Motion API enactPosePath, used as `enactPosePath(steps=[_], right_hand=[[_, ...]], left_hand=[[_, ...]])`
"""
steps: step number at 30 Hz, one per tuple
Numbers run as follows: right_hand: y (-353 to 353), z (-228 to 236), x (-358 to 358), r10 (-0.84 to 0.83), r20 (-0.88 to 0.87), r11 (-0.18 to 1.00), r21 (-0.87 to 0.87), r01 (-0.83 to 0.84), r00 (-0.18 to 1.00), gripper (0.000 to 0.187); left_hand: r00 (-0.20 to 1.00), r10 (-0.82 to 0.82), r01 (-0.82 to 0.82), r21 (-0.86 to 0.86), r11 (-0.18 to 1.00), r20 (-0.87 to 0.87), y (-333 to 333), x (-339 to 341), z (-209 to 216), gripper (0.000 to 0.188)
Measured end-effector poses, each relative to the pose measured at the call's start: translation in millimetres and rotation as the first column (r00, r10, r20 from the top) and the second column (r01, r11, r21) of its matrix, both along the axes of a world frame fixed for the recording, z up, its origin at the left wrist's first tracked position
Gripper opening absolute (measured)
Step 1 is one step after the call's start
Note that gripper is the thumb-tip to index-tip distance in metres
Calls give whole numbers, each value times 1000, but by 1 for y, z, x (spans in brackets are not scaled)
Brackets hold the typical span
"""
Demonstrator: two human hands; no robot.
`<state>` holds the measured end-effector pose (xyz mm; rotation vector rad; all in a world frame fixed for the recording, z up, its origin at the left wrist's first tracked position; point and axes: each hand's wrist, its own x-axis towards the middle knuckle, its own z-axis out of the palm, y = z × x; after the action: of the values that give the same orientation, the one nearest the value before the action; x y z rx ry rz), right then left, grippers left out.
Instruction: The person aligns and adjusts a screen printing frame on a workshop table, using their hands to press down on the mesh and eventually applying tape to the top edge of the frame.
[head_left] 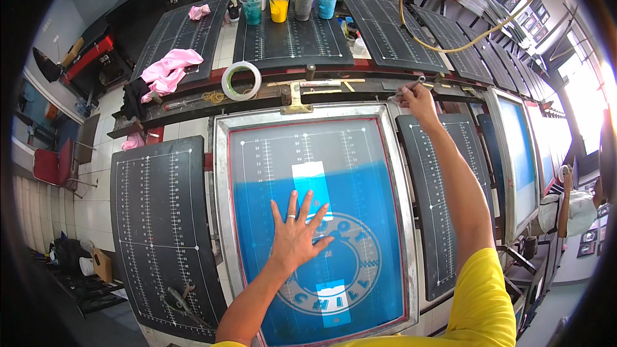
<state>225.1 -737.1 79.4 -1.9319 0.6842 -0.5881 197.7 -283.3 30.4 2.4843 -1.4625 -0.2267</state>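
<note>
My left hand (300,238) lies flat with its fingers spread on the blue mesh of a silk-screen printing frame (222,218). A pale ring-shaped stencil design (371,260) shows in the mesh, partly covered by that hand. White paper pieces (308,172) show at the mesh's upper middle and near its lower end. A metal hinge clamp (296,99) stands at the frame's far edge. Beyond the frame's far right corner, my right hand (416,101) is closed round a slim metal wrench (421,80), over the rail; its fingers hide much of the tool.
Black ruled boards (157,218) flank the frame. A tape roll (241,81) rests on the rail (360,87). Behind stand cups of ink, including a yellow one (278,9). Pink cloth (170,71) lies at left. A hose (475,44) hangs at upper right; another screen frame (514,154) stands right.
</note>
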Motion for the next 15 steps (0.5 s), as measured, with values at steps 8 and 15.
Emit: enactPosePath(steps=[8, 15], right_hand=[[-24, -41, 24, 19, -58, 992, -121, -26, 998, 33], [6, -28, 29, 18, -172, 954, -292, -69, 985, 37]], left_hand=[[1000, -9, 9, 5, 1000, 17, -2, 0, 1, 74], [1000, 2, -2, 12, 1000, 13, 0, 0, 0, 76]])
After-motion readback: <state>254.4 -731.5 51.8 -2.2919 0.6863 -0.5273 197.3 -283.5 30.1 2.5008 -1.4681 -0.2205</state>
